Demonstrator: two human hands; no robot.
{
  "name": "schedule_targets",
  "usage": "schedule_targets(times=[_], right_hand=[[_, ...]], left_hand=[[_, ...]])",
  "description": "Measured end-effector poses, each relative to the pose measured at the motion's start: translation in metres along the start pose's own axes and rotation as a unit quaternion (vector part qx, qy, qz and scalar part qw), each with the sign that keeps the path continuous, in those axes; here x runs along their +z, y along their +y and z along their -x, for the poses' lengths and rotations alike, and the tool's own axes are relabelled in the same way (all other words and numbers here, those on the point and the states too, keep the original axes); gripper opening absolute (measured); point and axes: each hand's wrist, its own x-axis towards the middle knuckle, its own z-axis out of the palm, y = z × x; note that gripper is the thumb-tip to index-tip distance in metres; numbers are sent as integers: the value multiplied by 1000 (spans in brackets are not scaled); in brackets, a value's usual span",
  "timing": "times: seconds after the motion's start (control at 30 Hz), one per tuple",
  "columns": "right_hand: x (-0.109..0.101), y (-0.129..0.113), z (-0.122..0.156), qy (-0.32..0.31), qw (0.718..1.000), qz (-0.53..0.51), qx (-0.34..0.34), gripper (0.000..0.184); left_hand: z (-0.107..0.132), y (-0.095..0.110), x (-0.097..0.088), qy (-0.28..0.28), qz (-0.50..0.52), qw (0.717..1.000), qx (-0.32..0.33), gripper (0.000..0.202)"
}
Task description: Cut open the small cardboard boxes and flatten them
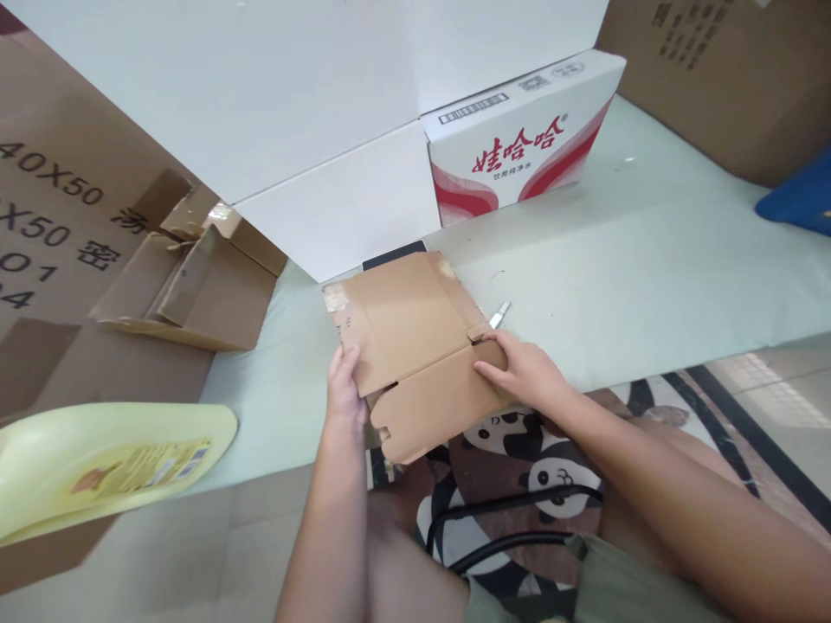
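A: Logged what for the left hand?

B: Found the left hand (344, 385) closed narrowly on the left edge of a flattened cardboard piece (409, 320), fingers partly hidden beneath.

A: Recorded likewise for the right hand?

B: Saw the right hand (523, 368) holding the right edge, thumb laid on the near flap, one fingertip beside the slot at the crease. Could not make out the remaining fingers.

A: Noted the position of the cardboard piece?

B: Noted at mid-scene, between both hands, over the near edge of a table (649, 285) with a pale green cover; near flap reaching out past that edge. Could not tell contact with the table from a slight gap. Observed a whitish taped patch at the far left corner.

A: Listed anything close by?

B: Spotted a small pale blade-like tool (499, 315) just beyond the right hand, and a dark flat thing (394, 254) partly covered by the far edge of the cardboard piece.

A: And farther out?

B: Entered a white carton (519, 164) with red lettering, standing far right of centre; an open brown carton (214, 290) at left; a yellow-green basin (117, 467) at near left.
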Motion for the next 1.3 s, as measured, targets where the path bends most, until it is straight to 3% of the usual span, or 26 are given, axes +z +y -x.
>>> schedule_targets(times=[0.2,0.3,0.4,0.5,0.6,0.67,0.93,1.1,1.3], right_hand=[[3,1,2,-15,997,74,5,39],[3,1,3,25,998,56,-22,43],[3,5,0,86,995,1,-42,49],[4,12,-5,126,980,-148,-40,49],[9,19,-9,107,946,-305,-7,43],[12,22,-10,87,932,-351,4,43],[8,15,-9,107,919,-380,0,44],[0,5,-4,-17,894,-446,32,46],[0,-1,-4,-19,876,-480,43,47]], left_hand=[[2,2,2,-28,-37,999,-23,47],[2,5,2,-39,-21,999,-1,47],[1,9,0,-44,-8,999,27,48],[1,12,-3,-65,-6,998,20,53],[2,14,-5,-76,-1,997,11,54],[3,16,-5,-78,7,997,12,52],[9,18,-4,-96,27,995,8,50],[9,16,-3,-112,7,994,-7,52],[5,11,-3,-124,6,992,3,58]])
